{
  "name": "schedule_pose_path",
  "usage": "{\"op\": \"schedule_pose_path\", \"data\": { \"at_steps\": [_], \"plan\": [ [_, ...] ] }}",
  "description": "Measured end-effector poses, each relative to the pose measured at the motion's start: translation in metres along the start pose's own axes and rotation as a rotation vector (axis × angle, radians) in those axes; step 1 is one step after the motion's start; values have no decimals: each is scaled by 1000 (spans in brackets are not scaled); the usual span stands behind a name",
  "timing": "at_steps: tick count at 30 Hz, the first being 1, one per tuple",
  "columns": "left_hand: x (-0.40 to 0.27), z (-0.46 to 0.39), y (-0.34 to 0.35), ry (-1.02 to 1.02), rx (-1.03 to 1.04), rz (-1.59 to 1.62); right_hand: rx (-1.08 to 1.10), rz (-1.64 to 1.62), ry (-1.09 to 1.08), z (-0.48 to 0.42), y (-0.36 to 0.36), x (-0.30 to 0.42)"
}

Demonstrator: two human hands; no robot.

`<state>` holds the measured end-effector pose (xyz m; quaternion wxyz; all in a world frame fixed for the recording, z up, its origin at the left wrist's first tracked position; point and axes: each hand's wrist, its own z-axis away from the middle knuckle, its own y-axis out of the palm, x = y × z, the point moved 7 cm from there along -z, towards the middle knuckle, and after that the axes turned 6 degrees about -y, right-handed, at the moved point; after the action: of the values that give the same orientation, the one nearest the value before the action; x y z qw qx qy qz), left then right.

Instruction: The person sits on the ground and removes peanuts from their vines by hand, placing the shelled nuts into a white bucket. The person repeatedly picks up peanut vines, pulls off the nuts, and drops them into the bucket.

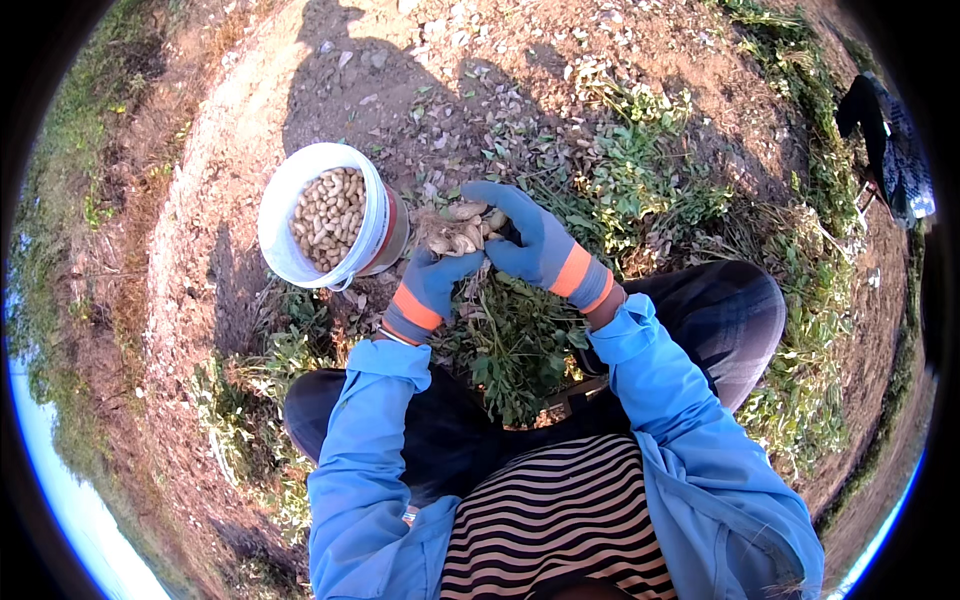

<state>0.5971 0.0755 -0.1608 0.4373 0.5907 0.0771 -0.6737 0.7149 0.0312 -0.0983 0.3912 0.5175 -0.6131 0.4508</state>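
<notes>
A cluster of peanut pods (463, 231) with roots lies between my two gloved hands. My left hand (431, 289), in a blue-grey glove with an orange band, holds the cluster from below, its thumb pointing right. On the other side, my right hand (531, 238), in a matching glove, curls its fingers and thumb around the cluster's right end. The green stems and leaves of peanut plants (517, 337) hang below the hands, between my legs. Just left of the hands, a white plastic bucket (382, 225) tilts towards me, partly filled with loose peanut pods (330, 214).
Uprooted leafy plants (637, 165) lie in a heap to the right of my hands. More plants (232, 390) lie by my left knee. Dry leaves litter the bare soil (360, 97) ahead. At the far right edge is patterned dark cloth (896, 142), perhaps another person's clothing.
</notes>
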Motion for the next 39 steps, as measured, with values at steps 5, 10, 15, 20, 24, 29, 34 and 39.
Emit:
{"op": "schedule_pose_path", "data": {
  "at_steps": [5, 10, 15, 20, 24, 29, 34, 39],
  "plan": [
    [-6, 12, 7, -73, -13, -126, 165, -65, 5, 2, 3, 4],
    [0, 11, 4, -26, 12, -44, 94, 35, -75, 2, 5, 4],
    [5, 10, 0, -44, 21, 62, 83, -21, -47, 1, 6, 8],
    [-5, 15, 10, -57, 49, -42, 90, -233, 68, 2, 7, -7],
    [-7, 16, 12, -36, 67, -86, 81, -44, 8, 1, 6, 3],
    [-15, 18, 19, -30, 121, -99, 73, 3, -54, 0, 6, 7],
    [-22, 23, 26, -73, 165, -71, 59, 113, -174, 0, 7, 12],
    [-15, 20, 19, -62, 79, -79, -25, -401, 256, 10, 16, -9]
  ]
}}
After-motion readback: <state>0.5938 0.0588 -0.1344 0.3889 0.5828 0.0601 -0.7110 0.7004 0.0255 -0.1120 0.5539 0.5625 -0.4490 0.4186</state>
